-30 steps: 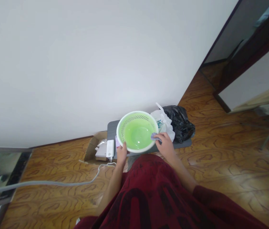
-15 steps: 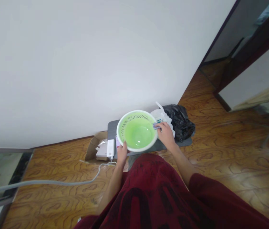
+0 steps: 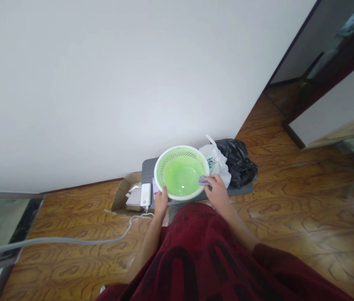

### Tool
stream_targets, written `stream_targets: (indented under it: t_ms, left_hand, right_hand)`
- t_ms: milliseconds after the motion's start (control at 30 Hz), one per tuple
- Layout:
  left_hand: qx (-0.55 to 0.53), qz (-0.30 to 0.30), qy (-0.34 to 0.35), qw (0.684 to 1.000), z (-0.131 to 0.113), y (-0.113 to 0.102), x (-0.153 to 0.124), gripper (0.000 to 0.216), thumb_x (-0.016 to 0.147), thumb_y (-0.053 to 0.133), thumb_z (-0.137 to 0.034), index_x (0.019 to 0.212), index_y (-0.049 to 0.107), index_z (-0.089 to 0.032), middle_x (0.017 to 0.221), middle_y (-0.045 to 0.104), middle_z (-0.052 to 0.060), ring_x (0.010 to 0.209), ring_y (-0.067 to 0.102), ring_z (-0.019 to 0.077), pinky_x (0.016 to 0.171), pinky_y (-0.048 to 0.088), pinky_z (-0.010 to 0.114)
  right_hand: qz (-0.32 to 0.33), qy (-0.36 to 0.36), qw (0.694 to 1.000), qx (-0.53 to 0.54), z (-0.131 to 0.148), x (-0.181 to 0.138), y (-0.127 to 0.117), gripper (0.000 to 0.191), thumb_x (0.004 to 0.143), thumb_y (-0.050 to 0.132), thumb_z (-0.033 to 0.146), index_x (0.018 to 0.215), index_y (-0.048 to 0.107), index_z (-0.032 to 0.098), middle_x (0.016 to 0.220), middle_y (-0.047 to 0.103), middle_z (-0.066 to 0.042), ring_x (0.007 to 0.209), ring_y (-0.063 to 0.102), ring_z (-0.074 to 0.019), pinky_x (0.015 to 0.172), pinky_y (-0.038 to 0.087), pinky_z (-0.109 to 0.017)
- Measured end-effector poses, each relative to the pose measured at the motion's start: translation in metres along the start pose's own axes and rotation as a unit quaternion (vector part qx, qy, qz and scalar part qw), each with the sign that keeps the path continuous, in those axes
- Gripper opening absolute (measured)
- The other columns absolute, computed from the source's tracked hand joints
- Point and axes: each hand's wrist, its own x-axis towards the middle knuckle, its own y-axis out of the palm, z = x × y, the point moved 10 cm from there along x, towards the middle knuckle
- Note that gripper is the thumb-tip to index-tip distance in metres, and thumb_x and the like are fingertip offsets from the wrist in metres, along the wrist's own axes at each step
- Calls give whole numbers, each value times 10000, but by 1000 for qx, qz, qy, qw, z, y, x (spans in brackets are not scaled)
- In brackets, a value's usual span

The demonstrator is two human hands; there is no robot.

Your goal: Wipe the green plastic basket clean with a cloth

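A round green basin (image 3: 181, 177) with a white rim and a band of holes round its wall is in front of me. My left hand (image 3: 161, 200) grips its near left rim, thumb on top and fingers underneath. Pinched in my right hand (image 3: 217, 190) is a small purple cloth (image 3: 202, 180), which lies over the right edge of the basin at the inner wall. Whether the basin rests on the grey surface below or is held above it, I cannot tell.
Under the basin is a grey bench top (image 3: 148, 169). A white power strip (image 3: 145, 195) with a cable (image 3: 85, 241) lies at its left, by an open cardboard box (image 3: 121, 196). White (image 3: 222, 165) and black plastic bags (image 3: 238, 161) are at the right. The wall (image 3: 117, 83) stands behind.
My right hand has moved toward me along the basin's right rim, taking the purple cloth with it. The left hand keeps its hold, and the basin has hardly shifted.
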Motion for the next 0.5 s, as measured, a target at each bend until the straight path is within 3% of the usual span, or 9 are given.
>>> stream_targets:
  t_ms: [300,500]
  left_hand:
    - [15,1,20,1000,1,-1,2,556,791,566,-671,731,641,-123,540,603,46,482,561,154,478,456,264]
    - [18,-9,13,1000,1,-1,1,535,810,557,-643,742,650,-121,535,606,56,503,581,167,484,466,265]
  right_hand:
    - [-27,-10,1000,-12,-16,60,-10,254,800,524,105,919,726,202,994,608,-73,991,590,-235,972,485,-402]
    - [-21,-7,1000,-7,-6,26,-5,239,810,542,123,933,730,205,1012,583,-80,990,584,-237,949,494,-401]
